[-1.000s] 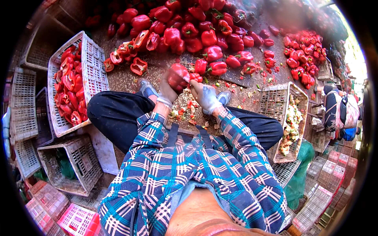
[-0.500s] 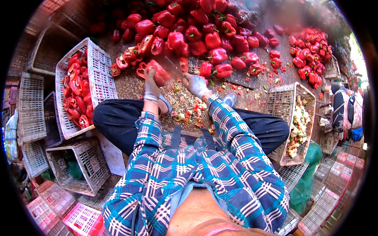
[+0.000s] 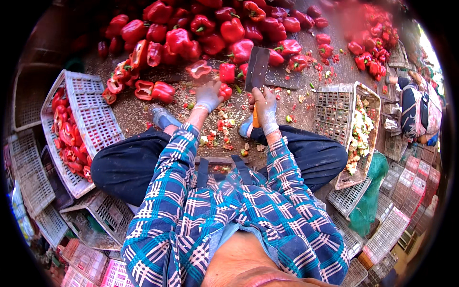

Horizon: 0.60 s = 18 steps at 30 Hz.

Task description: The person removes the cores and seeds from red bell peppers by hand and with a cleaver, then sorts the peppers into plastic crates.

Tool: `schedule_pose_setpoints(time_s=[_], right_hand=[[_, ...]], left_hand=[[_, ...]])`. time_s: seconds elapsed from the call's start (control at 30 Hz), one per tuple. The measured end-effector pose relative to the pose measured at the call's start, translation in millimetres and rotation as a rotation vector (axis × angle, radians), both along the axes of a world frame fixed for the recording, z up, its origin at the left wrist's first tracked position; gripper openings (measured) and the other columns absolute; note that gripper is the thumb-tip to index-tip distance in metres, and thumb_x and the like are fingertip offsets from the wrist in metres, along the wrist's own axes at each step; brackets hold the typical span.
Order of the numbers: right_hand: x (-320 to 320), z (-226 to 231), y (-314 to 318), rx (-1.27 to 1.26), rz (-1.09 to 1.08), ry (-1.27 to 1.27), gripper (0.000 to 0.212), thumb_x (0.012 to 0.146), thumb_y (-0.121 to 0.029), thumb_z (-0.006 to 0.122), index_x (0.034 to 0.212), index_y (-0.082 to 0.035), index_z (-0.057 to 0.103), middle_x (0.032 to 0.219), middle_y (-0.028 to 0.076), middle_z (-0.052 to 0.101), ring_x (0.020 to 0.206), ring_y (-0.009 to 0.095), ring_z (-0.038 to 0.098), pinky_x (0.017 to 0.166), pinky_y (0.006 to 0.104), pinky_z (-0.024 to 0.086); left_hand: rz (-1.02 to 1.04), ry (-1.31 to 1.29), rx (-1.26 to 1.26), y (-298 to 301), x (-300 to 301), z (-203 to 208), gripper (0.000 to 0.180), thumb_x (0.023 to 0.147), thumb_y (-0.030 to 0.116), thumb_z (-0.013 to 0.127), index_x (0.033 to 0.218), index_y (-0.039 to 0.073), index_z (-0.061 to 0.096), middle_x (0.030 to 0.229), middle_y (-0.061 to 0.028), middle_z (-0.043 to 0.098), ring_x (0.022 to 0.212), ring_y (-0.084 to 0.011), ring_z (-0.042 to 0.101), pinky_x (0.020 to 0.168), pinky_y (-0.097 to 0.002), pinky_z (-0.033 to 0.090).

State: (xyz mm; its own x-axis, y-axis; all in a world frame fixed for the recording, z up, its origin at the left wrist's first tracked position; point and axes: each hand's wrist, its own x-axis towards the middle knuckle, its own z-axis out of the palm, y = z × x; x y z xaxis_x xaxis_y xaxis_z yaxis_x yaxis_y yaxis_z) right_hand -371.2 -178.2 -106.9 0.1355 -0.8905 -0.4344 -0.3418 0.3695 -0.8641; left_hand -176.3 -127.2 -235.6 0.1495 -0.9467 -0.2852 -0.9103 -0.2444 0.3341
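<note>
The brown floor (image 3: 306, 99) bore a heap (image 3: 232, 30) of whole red peppers, glossy and blocky, so much cutting seemed left. The left crate (image 3: 94, 106), white latticed plastic, held many cut peppers (image 3: 68, 136), shiny and curved, apparently the finished share. The grimier right crate (image 3: 333, 106) held pale, lumpy cores (image 3: 359, 131), seemingly trimmed waste. Hollow halves (image 3: 144, 90) lay by the heap's near edge, apparently still to be crated. The right hand (image 3: 264, 104) had its fingers wrapped round a cleaver (image 3: 258, 66), its blade flat, dark and rectangular. The left hand (image 3: 209, 97) was at a smooth red pepper (image 3: 225, 91) in front of the person; whether its fingers gripped it could not be told. Grainy seeds (image 3: 185, 86) speckled the floor.
</note>
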Motion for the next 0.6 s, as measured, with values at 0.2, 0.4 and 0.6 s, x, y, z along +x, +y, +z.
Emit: schedule_pose_setpoints(time_s=[0.2,0.4,0.6], right_hand=[[-19.9,-32.2,9.8,0.100,-0.070,-0.004,0.020,0.098,-0.022,0.059,0.095,-0.002,0.060,0.065,0.004,0.058,0.051,0.011,0.055,0.046,0.0263,0.043],[-12.3,-51.4,24.2,-0.330,0.347,0.270,0.031,0.096,-0.020,0.060,0.123,-0.004,0.063,0.079,0.013,0.069,0.071,0.024,0.067,0.062,0.0350,0.050],[28.6,-13.0,39.9,-0.563,0.469,0.340,0.029,0.096,-0.023,0.059,0.123,-0.013,0.062,0.088,0.020,0.071,0.083,0.038,0.070,0.071,0.0466,0.055]], left_hand=[[0.183,0.473,0.075,-14.4,4.9,-13.8,0.061,0.075,0.036,0.078,0.126,0.011,0.058,0.113,-0.0170,0.068,0.105,-0.0360,0.066,0.091,-0.0450,0.052],[0.509,0.710,0.045,8.4,31.1,-11.0,0.065,0.070,0.043,0.078,0.122,0.005,0.064,0.115,-0.0193,0.069,0.108,-0.0328,0.067,0.096,-0.0402,0.050],[0.464,0.562,-0.126,16.8,39.4,43.1,0.067,0.072,0.039,0.082,0.125,0.004,0.062,0.113,-0.0196,0.069,0.106,-0.0317,0.067,0.094,-0.0396,0.052]])
